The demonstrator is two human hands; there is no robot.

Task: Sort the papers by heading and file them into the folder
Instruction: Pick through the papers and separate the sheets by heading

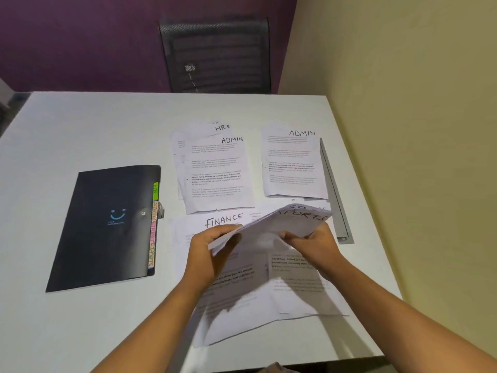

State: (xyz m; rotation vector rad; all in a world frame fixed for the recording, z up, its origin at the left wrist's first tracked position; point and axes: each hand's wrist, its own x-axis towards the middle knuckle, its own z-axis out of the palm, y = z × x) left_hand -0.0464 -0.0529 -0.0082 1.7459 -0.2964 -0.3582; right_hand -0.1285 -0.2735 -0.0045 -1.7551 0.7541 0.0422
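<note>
Sorting step, likely: left hand [212, 249] and right hand [312, 242] pinch SPORTS sheaf [271, 224] between them, raised over FINANCE sheet [223, 220]; folder [107, 230] closed, well left of grip. Next probably: square sheaf, set it down

White table [80, 130], purple wall [80, 36] behind, cream wall [403, 76] at rt, black mesh chair [215, 55].

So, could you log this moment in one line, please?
left hand, right hand: gripping white SPORTS paper stack; black plastic folder: closed; filing: pending
</note>
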